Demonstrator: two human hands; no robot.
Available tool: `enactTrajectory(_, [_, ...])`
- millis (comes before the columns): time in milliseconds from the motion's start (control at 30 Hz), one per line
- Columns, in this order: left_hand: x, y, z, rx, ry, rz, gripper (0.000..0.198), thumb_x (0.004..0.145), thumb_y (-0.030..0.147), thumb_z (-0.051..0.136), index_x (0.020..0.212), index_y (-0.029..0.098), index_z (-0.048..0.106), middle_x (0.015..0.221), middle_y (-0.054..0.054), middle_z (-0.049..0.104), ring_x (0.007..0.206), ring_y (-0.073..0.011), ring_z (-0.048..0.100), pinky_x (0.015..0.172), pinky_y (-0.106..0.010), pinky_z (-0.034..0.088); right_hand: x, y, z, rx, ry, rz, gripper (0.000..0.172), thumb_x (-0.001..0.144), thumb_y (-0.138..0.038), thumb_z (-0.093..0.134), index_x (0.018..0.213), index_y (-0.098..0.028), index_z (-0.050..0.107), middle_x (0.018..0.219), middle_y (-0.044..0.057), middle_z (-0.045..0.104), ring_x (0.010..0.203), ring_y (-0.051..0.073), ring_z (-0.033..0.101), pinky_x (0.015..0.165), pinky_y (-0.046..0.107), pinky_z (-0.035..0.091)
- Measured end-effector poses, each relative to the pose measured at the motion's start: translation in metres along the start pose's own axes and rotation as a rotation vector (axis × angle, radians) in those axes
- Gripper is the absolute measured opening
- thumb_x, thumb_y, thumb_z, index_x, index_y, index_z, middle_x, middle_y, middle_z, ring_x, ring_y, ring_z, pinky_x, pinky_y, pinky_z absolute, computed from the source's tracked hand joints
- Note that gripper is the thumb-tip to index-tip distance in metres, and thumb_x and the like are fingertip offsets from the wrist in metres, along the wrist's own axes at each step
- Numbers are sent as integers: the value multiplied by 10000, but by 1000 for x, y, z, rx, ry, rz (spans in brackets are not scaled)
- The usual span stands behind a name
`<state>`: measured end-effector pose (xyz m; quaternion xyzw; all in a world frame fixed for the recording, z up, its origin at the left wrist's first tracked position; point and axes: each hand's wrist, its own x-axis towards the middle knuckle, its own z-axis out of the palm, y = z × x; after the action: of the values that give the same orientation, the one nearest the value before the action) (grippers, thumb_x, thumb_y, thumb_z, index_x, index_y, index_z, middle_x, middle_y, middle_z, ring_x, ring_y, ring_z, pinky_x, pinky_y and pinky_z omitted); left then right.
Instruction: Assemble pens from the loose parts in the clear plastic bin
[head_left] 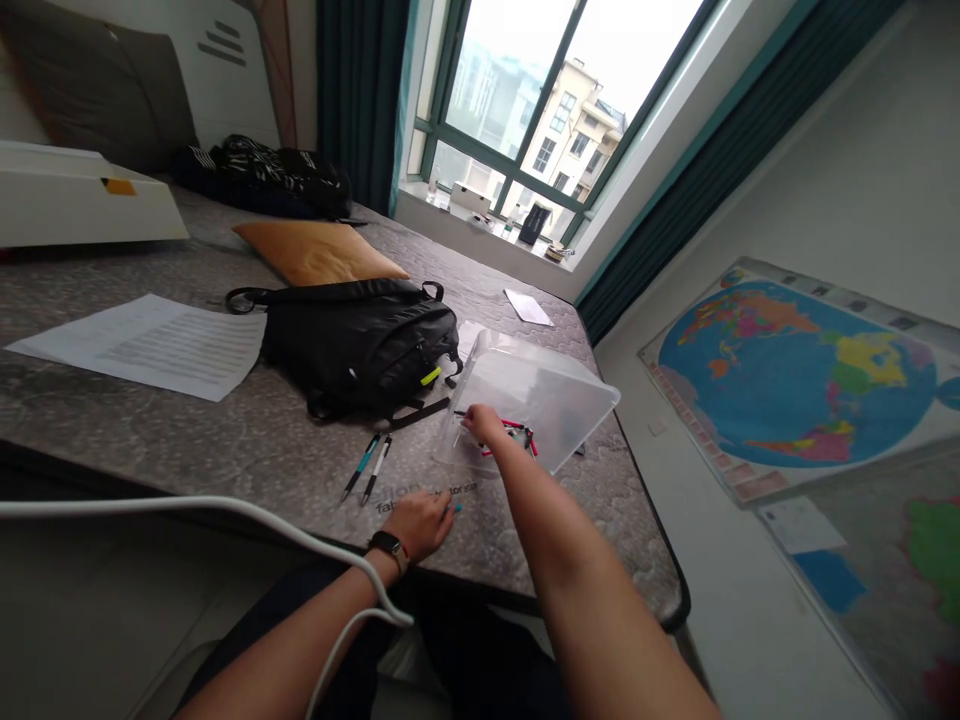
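Observation:
My right hand (484, 425) reaches into a clear plastic case (540, 395) lying on the grey mattress (225, 440). Its fingers are pinched on one of several red and black pens (517, 432) inside. My left hand (420, 522) rests closed on the mattress near the front edge, with the teal tip of a pen (457, 508) poking out of its fingers. A watch sits on that wrist. Two pens (369, 467) lie loose on the mattress just left of the case.
A black backpack (360, 345) lies behind the pens, with printed sheets (150, 345) to its left and an orange cushion (315, 252) beyond. A white cable (225, 510) crosses my left arm. A world map (795, 375) hangs on the right wall.

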<state>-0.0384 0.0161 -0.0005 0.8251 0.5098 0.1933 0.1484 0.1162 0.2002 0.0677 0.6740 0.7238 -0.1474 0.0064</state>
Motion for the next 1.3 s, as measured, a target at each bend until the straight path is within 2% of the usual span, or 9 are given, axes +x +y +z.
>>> enactTrajectory(233, [1,-1,-1,-48,-1,-2,424,971,419,279,938,197,639,785,-113,665,778,-240,615,729,-360,445,33,-12,13,49,8,109,209,849,-374,679,926,-185,721,980,118,724,936,216,662,767,264,451])
enactTrajectory(533, [0,-2,-5,-91,4,19,483,967,499,275,935,186,642,811,-125,669,796,-250,622,736,-371,449,34,-32,20,139,62,147,158,784,-183,653,914,-151,737,1006,155,718,983,261,652,785,287,464])
enactTrajectory(767, [-1,-2,-4,-163,13,-12,385,926,480,398,928,184,645,829,-125,670,829,-250,631,773,-368,458,22,-25,12,282,132,110,172,759,-201,627,887,-154,731,916,98,726,933,218,644,809,265,467])
enactTrajectory(867, [-1,-1,-4,-166,15,-20,391,946,466,359,939,189,636,834,-120,670,819,-245,631,769,-364,458,0,-12,8,395,163,121,293,794,-259,554,1018,-142,703,888,65,713,823,164,644,720,236,499])
enactTrajectory(933, [-1,-1,-4,-170,23,-27,408,963,463,321,961,194,626,838,-115,668,796,-237,629,751,-355,454,-24,-1,10,603,191,141,347,791,-299,526,1053,-136,683,856,47,692,739,140,631,664,232,516])
enactTrajectory(1033, [-1,-1,-4,-188,42,-33,426,977,470,286,990,199,614,851,-110,663,788,-227,625,744,-339,447,-71,15,21,1108,245,170,289,703,-313,593,919,-147,688,732,1,620,663,122,590,655,255,542])
enactTrajectory(1100, [-2,-1,-4,-188,46,-29,431,981,471,274,995,202,611,855,-106,663,791,-222,624,747,-332,443,-104,21,33,1326,241,171,230,652,-281,644,841,-156,682,694,-18,582,659,112,575,682,269,555])
enactTrajectory(1200, [-2,-2,-1,-163,49,-18,446,985,472,256,1004,199,609,861,-107,665,791,-224,626,739,-329,442,-143,20,52,1467,229,189,223,639,-265,698,836,-160,684,706,-14,591,677,117,592,703,288,569])
enactTrajectory(1300, [-2,-3,1,-178,61,-14,450,983,477,265,1020,195,613,873,-112,668,801,-226,630,743,-328,446,-164,13,68,1546,240,193,219,650,-269,738,827,-158,674,747,13,638,767,156,648,767,327,580])
